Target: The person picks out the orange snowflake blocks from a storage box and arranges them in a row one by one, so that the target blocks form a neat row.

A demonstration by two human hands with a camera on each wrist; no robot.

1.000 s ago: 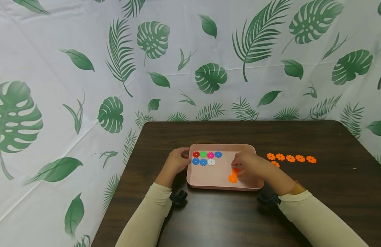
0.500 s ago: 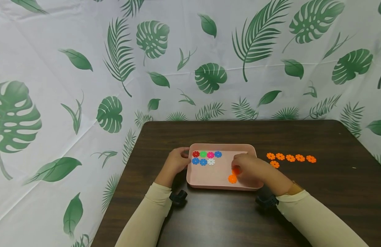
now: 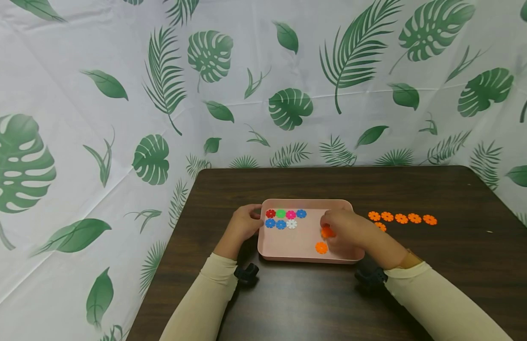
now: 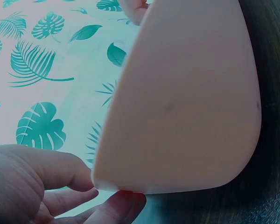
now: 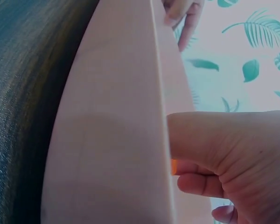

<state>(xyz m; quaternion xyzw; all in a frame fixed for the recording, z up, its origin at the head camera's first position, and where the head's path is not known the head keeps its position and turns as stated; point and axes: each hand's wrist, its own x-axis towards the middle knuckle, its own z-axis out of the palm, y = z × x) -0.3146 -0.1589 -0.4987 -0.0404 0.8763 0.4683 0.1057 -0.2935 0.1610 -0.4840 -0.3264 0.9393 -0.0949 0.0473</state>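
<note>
A pink rectangular tray (image 3: 289, 244) lies on the dark table. My left hand (image 3: 242, 225) grips its left rim, with the thumb (image 4: 60, 172) and fingers (image 4: 119, 205) on either side of the edge. Over the tray's right half, my right hand (image 3: 349, 229) pinches an orange flower-shaped disc (image 3: 327, 232), mostly covered by the fingers. A second orange disc (image 3: 321, 247) lies just in front of it. At the tray's back left are a red disc (image 3: 270, 213), a green disc (image 3: 280, 213), a pink disc (image 3: 291, 214), several blue discs (image 3: 301, 214) and a white disc (image 3: 291, 224).
Right of the tray, several orange discs (image 3: 401, 218) form a row on the wood-grain table (image 3: 310, 303). One more orange disc (image 3: 380, 227) sits in front of the row, partly behind the right hand. A leaf-patterned white cloth (image 3: 246, 118) hangs behind and to the left.
The orange disc at my right fingers has shifted slightly away from the other orange disc, opening a gap between them. My left hand stays at the tray's rim.
</note>
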